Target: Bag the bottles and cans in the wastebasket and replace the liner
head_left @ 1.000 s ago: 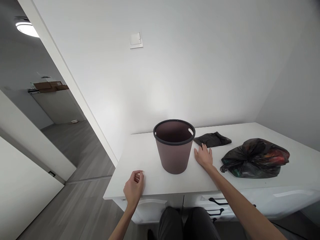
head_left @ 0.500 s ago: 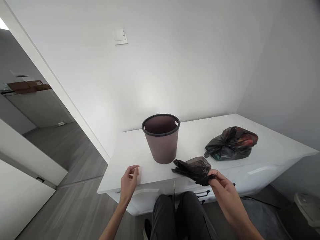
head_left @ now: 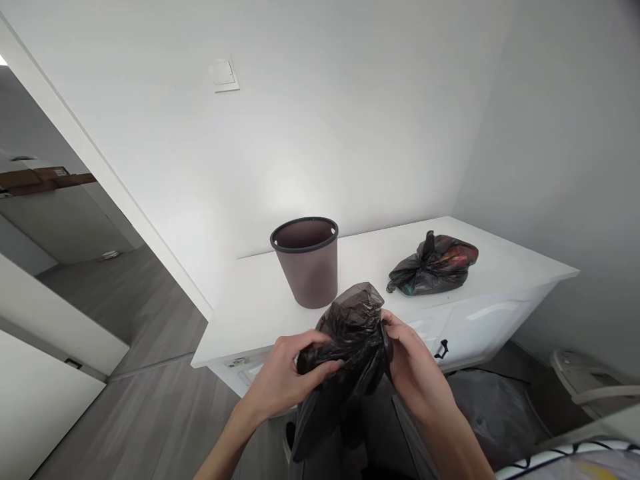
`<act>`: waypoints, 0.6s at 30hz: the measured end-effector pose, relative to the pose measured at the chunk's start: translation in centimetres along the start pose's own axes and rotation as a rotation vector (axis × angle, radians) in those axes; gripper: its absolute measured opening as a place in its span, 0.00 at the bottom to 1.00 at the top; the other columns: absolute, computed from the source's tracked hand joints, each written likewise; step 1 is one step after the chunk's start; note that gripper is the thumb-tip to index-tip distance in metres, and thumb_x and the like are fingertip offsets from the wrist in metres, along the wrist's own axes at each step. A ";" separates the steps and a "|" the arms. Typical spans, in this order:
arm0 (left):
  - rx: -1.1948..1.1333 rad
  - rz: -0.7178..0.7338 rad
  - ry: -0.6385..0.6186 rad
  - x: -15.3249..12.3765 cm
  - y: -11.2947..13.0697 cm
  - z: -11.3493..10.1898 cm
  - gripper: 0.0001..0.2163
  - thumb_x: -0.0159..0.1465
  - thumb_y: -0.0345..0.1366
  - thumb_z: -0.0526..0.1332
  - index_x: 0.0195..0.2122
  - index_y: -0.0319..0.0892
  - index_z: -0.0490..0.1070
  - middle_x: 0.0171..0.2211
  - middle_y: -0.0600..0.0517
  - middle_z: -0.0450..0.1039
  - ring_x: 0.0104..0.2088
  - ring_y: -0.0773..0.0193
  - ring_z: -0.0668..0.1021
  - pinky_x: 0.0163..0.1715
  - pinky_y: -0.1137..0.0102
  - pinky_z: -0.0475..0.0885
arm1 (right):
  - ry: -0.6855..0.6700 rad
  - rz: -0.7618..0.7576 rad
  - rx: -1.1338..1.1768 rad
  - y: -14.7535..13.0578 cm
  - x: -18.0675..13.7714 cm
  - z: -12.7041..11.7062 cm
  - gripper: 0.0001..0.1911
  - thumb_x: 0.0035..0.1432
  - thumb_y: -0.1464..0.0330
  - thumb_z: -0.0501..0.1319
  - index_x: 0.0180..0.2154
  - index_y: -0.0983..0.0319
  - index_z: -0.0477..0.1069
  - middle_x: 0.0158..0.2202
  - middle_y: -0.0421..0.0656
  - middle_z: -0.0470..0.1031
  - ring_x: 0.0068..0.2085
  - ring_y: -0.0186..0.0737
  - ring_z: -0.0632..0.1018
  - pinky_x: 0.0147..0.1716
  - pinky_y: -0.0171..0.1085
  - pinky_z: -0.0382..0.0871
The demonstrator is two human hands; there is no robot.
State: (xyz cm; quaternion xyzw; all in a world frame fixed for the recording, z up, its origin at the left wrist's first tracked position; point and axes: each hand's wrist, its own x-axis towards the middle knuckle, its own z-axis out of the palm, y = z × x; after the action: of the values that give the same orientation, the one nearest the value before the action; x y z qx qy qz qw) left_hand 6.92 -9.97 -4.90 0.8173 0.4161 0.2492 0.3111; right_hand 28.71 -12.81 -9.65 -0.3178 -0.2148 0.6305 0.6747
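Observation:
A crumpled black plastic bag (head_left: 350, 340) hangs between my two hands, in front of the cabinet's front edge. My left hand (head_left: 295, 373) grips its left side between thumb and fingers. On the other side my right hand (head_left: 413, 363) holds the bag's edge, its fingertips partly hidden behind the plastic. Just beyond the bag, a brownish-purple trash bin (head_left: 313, 277) with a dark rim stands upright on the white cabinet top. To the right lies a knotted black bag of trash (head_left: 435, 263), with red and green showing through.
The white cabinet (head_left: 255, 300) stands against the wall, with a black handle (head_left: 441, 349) on its front. A doorway opens at the left onto grey flooring (head_left: 150, 300). Beside my right arm are a clear plastic bag (head_left: 495, 407) and a light-coloured object (head_left: 580, 380).
My left hand has come up from the cabinet edge and taken hold of the plastic bag. The right hand has drawn the bag closer and lifted it. The view has shifted right.

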 end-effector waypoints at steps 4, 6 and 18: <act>0.059 -0.100 0.033 -1.6 -1.3 0.7 0.17 0.70 0.49 0.61 0.28 0.43 0.72 0.27 0.54 0.72 0.30 0.64 0.72 0.30 0.72 0.66 | 0.094 -0.062 -0.040 -0.1 -1.4 -2.0 0.17 0.47 0.60 0.74 0.41 0.56 0.81 0.41 0.40 0.82 0.44 0.45 0.80 0.45 0.38 0.73; 0.059 -0.135 0.121 -2.3 -2.1 0.7 0.18 0.69 0.51 0.61 0.28 0.43 0.70 0.26 0.55 0.70 0.29 0.65 0.70 0.28 0.72 0.65 | 0.170 -0.062 -0.061 0.0 -2.0 -3.2 0.21 0.49 0.58 0.75 0.46 0.55 0.82 0.45 0.41 0.83 0.49 0.47 0.80 0.48 0.40 0.73; 0.228 -0.218 0.518 -3.3 -7.1 -5.6 0.21 0.67 0.57 0.60 0.37 0.43 0.78 0.35 0.52 0.79 0.38 0.57 0.79 0.36 0.71 0.71 | 0.035 -0.023 -0.111 -0.5 -3.3 -4.5 0.28 0.53 0.55 0.76 0.55 0.54 0.79 0.53 0.44 0.82 0.55 0.49 0.80 0.57 0.43 0.72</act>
State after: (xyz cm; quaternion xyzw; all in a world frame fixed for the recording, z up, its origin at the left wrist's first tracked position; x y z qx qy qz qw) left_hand -2.28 -7.73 -6.69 0.7066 0.5923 0.3662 0.1258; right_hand 31.83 -16.80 -12.15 -0.3631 -0.2413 0.6042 0.6670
